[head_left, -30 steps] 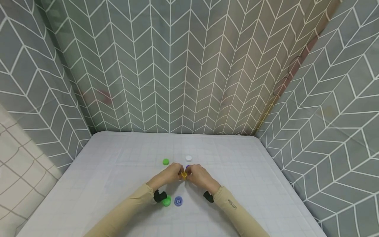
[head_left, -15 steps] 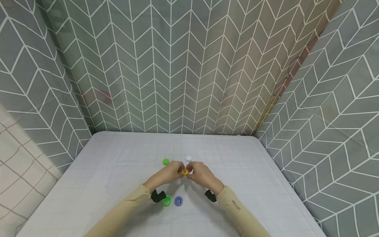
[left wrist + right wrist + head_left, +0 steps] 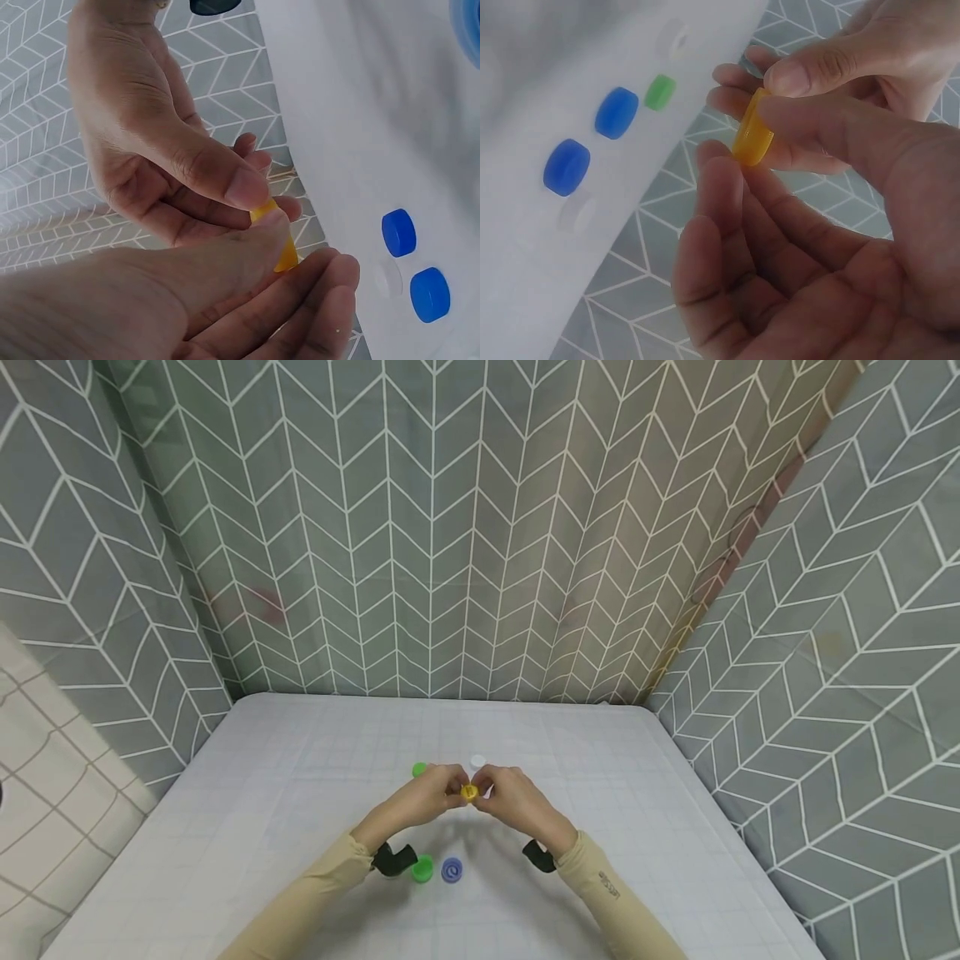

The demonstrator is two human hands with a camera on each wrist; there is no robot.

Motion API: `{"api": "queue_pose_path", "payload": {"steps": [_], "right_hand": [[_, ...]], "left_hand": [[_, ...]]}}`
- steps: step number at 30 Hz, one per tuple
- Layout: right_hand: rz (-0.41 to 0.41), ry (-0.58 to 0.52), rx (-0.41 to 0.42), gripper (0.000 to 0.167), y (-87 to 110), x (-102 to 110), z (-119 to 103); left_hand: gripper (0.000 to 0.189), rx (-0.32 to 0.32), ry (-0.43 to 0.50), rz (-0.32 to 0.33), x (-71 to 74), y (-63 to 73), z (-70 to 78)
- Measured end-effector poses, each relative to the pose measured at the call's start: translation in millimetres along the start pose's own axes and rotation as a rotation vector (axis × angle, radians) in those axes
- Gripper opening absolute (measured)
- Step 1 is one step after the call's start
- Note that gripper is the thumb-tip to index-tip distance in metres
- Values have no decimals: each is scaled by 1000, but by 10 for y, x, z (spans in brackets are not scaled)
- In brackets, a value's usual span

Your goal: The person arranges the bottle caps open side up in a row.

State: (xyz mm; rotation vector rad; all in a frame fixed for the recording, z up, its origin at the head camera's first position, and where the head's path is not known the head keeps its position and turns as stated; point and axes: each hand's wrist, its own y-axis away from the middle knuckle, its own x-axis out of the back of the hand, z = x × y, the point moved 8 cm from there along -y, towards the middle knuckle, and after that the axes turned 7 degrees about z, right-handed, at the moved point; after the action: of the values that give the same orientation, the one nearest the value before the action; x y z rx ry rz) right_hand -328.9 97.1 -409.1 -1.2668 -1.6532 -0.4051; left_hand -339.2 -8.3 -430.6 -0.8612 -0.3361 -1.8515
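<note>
Pinching a yellow cap [image 3: 754, 139] between left grip [image 3: 431, 792] and right grip [image 3: 514, 797].

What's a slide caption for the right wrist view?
Left hand and right hand pinch a yellow cap; two blue caps and a green cap lie on the table.

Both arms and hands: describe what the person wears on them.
The left sleeve and right sleeve are tan, ending near the wrists; the right one bears small dark lettering. A black piece shows at each wrist. The left hand and right hand are ungloved.
</note>
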Motion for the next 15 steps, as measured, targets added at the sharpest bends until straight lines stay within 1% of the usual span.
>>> {"api": "queue_pose_path", "payload": {"steps": [5,10,15], "right_hand": [[-5,-24,5,17,5,22,-10],[-22,-61,22,15,14,23,-34],[-26,-69,25,16,19,24,-35]], "left_hand": [[19,-29,5,17,34,12,26],[20,-33,23,32,60,12,10],[21,-30,36,36,61,0,8]]}}
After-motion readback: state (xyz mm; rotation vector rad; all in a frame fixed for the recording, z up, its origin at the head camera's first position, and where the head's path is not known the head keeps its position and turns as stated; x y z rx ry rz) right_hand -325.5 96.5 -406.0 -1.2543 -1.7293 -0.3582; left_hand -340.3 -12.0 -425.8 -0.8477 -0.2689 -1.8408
